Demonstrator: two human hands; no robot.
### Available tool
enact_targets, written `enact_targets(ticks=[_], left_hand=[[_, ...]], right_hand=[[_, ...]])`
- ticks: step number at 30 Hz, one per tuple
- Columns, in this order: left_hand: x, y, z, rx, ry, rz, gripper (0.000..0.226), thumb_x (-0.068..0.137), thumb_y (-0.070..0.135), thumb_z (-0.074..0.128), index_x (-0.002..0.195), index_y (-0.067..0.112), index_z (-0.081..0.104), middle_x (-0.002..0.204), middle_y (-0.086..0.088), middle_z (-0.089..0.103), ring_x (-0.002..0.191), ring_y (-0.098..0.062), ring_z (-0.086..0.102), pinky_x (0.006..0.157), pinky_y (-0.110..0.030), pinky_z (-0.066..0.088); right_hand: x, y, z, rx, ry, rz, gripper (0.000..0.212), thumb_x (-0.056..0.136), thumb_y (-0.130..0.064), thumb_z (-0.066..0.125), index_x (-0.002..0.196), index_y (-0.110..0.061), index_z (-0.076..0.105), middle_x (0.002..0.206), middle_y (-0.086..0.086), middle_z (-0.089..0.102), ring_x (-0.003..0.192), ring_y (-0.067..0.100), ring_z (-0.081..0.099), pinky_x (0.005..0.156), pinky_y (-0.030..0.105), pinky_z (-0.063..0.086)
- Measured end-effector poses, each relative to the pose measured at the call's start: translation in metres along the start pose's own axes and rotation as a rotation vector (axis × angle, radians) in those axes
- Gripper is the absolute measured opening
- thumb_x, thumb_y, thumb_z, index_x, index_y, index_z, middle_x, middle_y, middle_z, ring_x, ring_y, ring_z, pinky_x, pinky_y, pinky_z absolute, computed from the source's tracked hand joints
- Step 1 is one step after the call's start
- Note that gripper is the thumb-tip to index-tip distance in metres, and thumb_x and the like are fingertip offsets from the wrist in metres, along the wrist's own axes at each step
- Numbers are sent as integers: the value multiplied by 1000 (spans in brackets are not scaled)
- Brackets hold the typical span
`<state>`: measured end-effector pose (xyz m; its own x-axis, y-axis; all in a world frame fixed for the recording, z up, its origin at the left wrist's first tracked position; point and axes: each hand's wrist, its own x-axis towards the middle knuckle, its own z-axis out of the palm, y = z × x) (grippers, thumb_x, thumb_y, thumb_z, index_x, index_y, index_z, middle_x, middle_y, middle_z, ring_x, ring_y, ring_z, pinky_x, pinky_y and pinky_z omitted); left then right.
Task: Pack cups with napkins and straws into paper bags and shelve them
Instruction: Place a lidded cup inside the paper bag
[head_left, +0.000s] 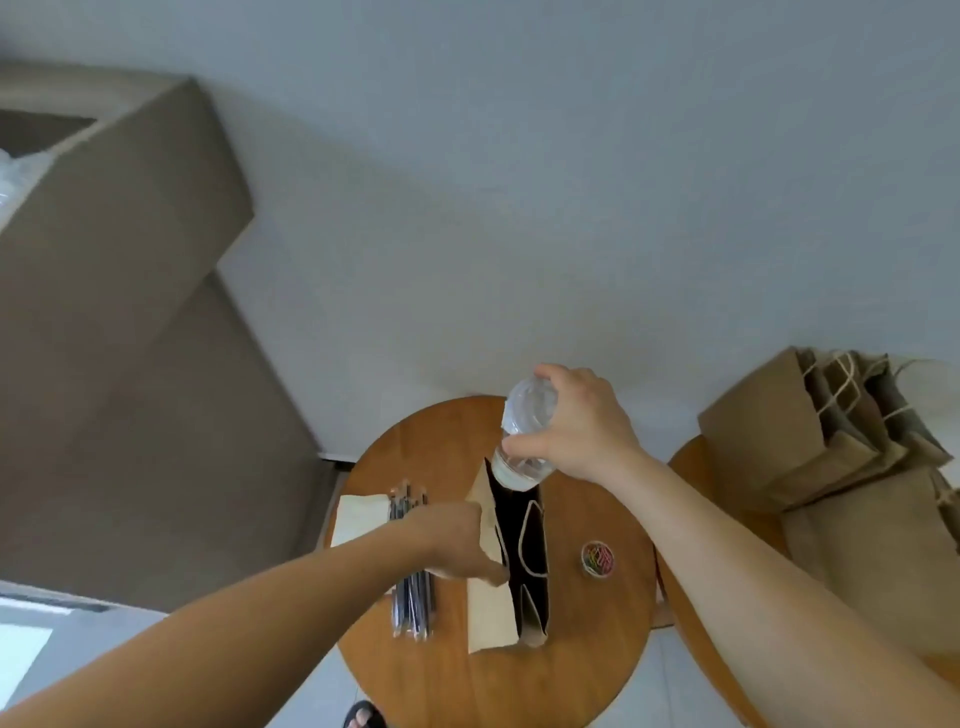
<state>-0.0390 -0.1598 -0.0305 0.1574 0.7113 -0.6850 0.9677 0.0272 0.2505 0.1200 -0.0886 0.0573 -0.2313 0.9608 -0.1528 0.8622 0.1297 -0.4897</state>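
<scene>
At far left we see a big brown box (119, 291), top open, w/ sth clear and crinkly inside; can't tell what. Below centre is a round wooden desk (467, 686), and a 2nd round desk (685, 467) stands just beside it on the right. That one carries a pile of flat brown paper bags (852, 452) w/ twine handles.

On the 1st desk an open paper bag (491, 618) stands upright. It's plain brown, mouth dark, and one cord handle loop shows inside. Our left hand (457, 540) grips the bag's left wall near the rim, fingers curled on the paper.

Our right hand (587, 421) holds the cup (524, 431) from above, fingers and thumb wrapped round its upper part. The cup is clear plastic, see-through w/ pale glints, and tilted. Its lower end sits at the far end of the bag's mouth, approx. just inside the rim.

Left of the bag lies a bundle of dark straws (413, 608) in clear wrap, partly under our left forearm. Pale napkins (358, 519) lie flat next to the straws, at the desk's left edge. Right of the bag, apart from it, is a small round tub of coloured clips (598, 558). At the bottom edge, toes in a dark sandal (363, 717) show on the floor.
</scene>
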Motion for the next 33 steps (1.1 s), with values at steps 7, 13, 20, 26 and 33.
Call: enact_targets(ticks=[7, 13, 20, 26, 33], left_hand=[[19, 16, 44, -246, 35, -107, 55, 82, 68, 53, 101, 17, 62, 84, 0, 69, 76, -19, 69, 79, -38, 60], [25, 1, 55, -679, 5, -269, 30, 99, 26, 45, 85, 4, 61, 61, -7, 70, 43, -13, 59, 61, -26, 56], [22, -8, 62, -767, 79, -285, 18, 102, 22, 48, 102, 8, 60, 65, -2, 70, 57, -14, 70, 71, -28, 61], [20, -10, 72, -763, 145, -223, 16, 101, 25, 48, 95, 18, 60, 78, -5, 72, 60, -14, 72, 70, -32, 63], [27, -6, 77, -786, 143, -199, 16, 101, 24, 48, 109, 14, 57, 80, -5, 72, 56, -12, 71, 66, -33, 63]], right_hand=[[-10, 20, 30, -31, -65, -69, 94, 65, -53, 79, 144, -31, 34, 138, -4, 41, 129, 21, 36, 96, 37, 43], [-29, 32, 33, -208, -184, -288, 93, 67, -57, 77, 144, -32, 30, 141, -7, 36, 128, 17, 35, 98, 35, 45], [-42, 51, 61, -447, -390, -404, 90, 73, -59, 72, 145, -32, 25, 144, -4, 33, 129, 18, 34, 98, 31, 45], [-36, 43, 107, -602, -435, -278, 90, 76, -56, 71, 144, -20, 25, 139, 14, 38, 124, 32, 40, 95, 37, 46], [-39, 36, 135, -934, -324, -408, 75, 85, -48, 64, 139, -11, 29, 135, 22, 46, 127, 41, 40, 104, 48, 35]])
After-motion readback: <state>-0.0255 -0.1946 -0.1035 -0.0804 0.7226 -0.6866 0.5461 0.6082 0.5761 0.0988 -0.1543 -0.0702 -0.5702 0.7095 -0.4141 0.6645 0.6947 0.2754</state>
